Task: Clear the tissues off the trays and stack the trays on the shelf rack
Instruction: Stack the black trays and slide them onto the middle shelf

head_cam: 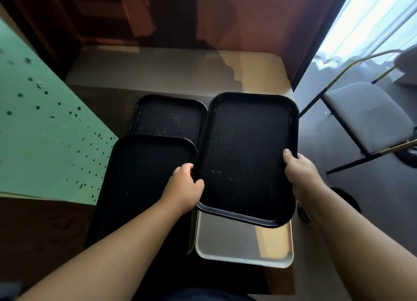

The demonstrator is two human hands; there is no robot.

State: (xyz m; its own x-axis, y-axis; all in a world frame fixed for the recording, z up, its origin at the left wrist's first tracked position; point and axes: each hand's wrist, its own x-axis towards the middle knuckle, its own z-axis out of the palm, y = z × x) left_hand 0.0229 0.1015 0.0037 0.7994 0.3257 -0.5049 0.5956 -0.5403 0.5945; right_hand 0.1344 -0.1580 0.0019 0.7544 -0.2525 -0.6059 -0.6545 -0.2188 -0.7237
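Both hands hold a black tray (246,156), lifted and tilted over the table. My left hand (185,187) grips its left rim and my right hand (299,172) grips its right rim. Under its near end lies a beige tray (237,248). A second black tray (144,187) lies to the left, and a third black tray (169,117) lies behind that one. No tissues show on any tray. No shelf rack is in view.
The trays rest on a dark table (45,233) with a beige tabletop (180,68) beyond. A green perforated panel (45,131) stands at the left. A grey-seated chair (367,117) is on the floor at the right, by a bright window.
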